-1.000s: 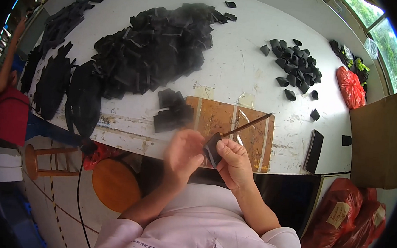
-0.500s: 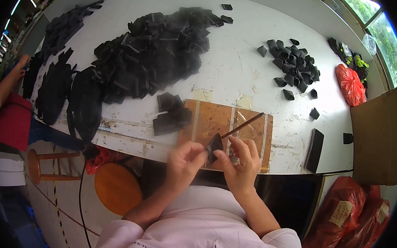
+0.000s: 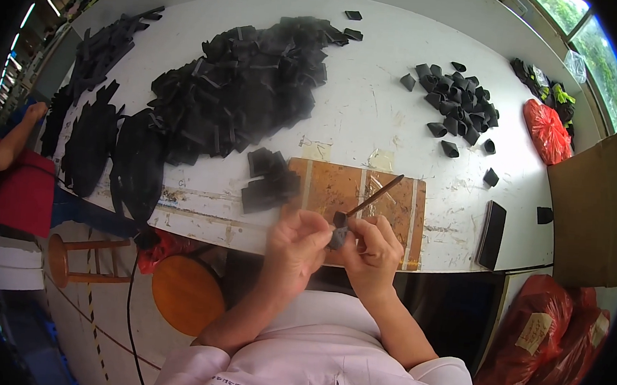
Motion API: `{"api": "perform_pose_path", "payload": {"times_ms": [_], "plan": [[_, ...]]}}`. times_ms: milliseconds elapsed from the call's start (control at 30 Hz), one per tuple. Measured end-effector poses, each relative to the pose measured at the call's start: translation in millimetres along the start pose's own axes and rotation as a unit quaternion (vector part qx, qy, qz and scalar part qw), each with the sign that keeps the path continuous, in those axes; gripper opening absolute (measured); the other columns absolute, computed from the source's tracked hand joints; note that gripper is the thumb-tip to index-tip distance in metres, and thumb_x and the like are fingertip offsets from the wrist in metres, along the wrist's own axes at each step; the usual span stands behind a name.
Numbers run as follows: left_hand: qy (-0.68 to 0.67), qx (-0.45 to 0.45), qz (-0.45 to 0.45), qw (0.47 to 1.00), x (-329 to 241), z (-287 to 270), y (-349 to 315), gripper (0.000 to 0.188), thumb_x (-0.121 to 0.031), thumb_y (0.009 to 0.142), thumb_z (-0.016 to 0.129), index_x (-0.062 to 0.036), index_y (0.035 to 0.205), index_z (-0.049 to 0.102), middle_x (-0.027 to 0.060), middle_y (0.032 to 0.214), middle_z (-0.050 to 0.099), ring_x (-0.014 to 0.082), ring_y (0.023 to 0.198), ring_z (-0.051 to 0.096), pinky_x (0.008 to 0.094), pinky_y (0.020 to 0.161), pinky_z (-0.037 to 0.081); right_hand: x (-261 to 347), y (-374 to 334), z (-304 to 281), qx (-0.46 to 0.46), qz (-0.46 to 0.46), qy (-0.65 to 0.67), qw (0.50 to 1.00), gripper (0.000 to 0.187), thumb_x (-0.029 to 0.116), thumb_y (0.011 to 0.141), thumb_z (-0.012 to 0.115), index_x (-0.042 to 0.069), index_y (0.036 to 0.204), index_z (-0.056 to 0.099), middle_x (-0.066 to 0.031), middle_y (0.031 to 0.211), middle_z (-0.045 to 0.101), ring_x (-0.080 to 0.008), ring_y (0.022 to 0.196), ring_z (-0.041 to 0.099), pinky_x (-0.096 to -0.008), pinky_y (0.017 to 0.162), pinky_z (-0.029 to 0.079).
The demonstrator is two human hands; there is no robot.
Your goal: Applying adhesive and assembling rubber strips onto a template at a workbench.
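Between my two hands, above the near edge of a wooden board point(image 3: 330, 187), is a small folded black fabric piece point(image 3: 338, 238). My left hand point(image 3: 293, 247) pinches its left side with thumb and fingers. On the right side, my right hand point(image 3: 376, 251) grips it with curled fingers. A thin brown stick point(image 3: 377, 194) slants up and right from beside the piece; its lower end is hidden near my right fingers, so I cannot tell what holds it. Left of my hands, several flat black fabric pieces point(image 3: 269, 188) overlap the board's left edge.
A large heap of black pieces point(image 3: 237, 87) covers the table's left half. Folded black loops point(image 3: 458, 99) lie in a pile at right. A phone-like black slab point(image 3: 491, 235), cardboard point(image 3: 585, 205) and red bags point(image 3: 527, 336) are at right. Another person's arm point(image 3: 23, 133) is far left.
The black piece has been turned and folded smaller between my fingers. My right fingers have curled in closer around it, and my left hand has shifted slightly right.
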State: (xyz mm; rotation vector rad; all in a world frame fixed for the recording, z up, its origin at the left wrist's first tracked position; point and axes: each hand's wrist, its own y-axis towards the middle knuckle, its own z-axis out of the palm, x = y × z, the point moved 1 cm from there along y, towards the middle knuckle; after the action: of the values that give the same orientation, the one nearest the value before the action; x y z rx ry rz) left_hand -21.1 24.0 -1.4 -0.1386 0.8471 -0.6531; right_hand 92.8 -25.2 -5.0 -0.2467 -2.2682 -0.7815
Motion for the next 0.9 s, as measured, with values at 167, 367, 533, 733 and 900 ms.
{"api": "perform_pose_path", "payload": {"times_ms": [167, 367, 533, 733, 900], "plan": [[-0.124, 0.175, -0.094, 0.972, -7, 6, -2, 0.017, 0.004, 0.071, 0.056, -0.0004, 0.086, 0.050, 0.0050, 0.072, 0.055, 0.0019, 0.038, 0.031, 0.0166, 0.034, 0.025, 3, 4, -18, 0.064, 0.297, 0.505, 0.808, 0.006, 0.002, 0.072, 0.065, 0.000, 0.072, 0.060, -0.0001, 0.064, 0.049, -0.0057, 0.051, 0.040, -0.0186, 0.045, 0.029], [0.332, 0.015, 0.354, 0.874, -2, 46, 0, 0.010, 0.008, 0.072, 0.052, 0.0002, 0.078, 0.052, 0.0027, 0.068, 0.056, 0.0006, 0.042, 0.037, 0.0167, 0.035, 0.030, -5, 10, -30, 0.171, 0.349, 0.736, 0.554, 0.014, 0.016, 0.084, 0.055, 0.004, 0.077, 0.053, 0.0022, 0.069, 0.046, -0.0050, 0.061, 0.039, -0.0212, 0.053, 0.033], [-0.006, 0.169, 0.099, 0.981, -29, 53, 13, 0.009, 0.002, 0.080, 0.049, 0.0005, 0.088, 0.051, 0.0088, 0.072, 0.056, 0.0042, 0.036, 0.034, 0.0190, 0.034, 0.035, 19, 55, -63, 0.211, 0.252, 0.445, 0.833, 0.026, 0.025, 0.089, 0.052, 0.002, 0.076, 0.053, 0.0027, 0.070, 0.047, -0.0035, 0.067, 0.041, -0.0188, 0.055, 0.036], [-0.369, 0.316, -0.189, 0.853, -46, 72, 21, 0.023, -0.001, 0.085, 0.038, 0.0020, 0.107, 0.046, 0.0147, 0.082, 0.057, 0.0038, 0.033, 0.029, 0.0168, 0.028, 0.031, 30, 99, -73, 0.257, 0.210, 0.446, 0.832, 0.029, 0.027, 0.088, 0.052, 0.003, 0.072, 0.054, 0.0050, 0.060, 0.044, -0.0034, 0.055, 0.036, -0.0185, 0.049, 0.029], [-0.247, 0.206, -0.158, 0.934, -19, 38, 43, 0.023, -0.005, 0.084, 0.048, -0.0025, 0.107, 0.051, 0.0126, 0.084, 0.059, 0.0036, 0.034, 0.030, 0.0156, 0.029, 0.029, -16, 86, -45, 0.304, 0.269, 0.525, 0.748, 0.031, 0.031, 0.088, 0.053, 0.005, 0.071, 0.052, 0.0064, 0.058, 0.038, -0.0039, 0.052, 0.030, -0.0189, 0.047, 0.025]]}}
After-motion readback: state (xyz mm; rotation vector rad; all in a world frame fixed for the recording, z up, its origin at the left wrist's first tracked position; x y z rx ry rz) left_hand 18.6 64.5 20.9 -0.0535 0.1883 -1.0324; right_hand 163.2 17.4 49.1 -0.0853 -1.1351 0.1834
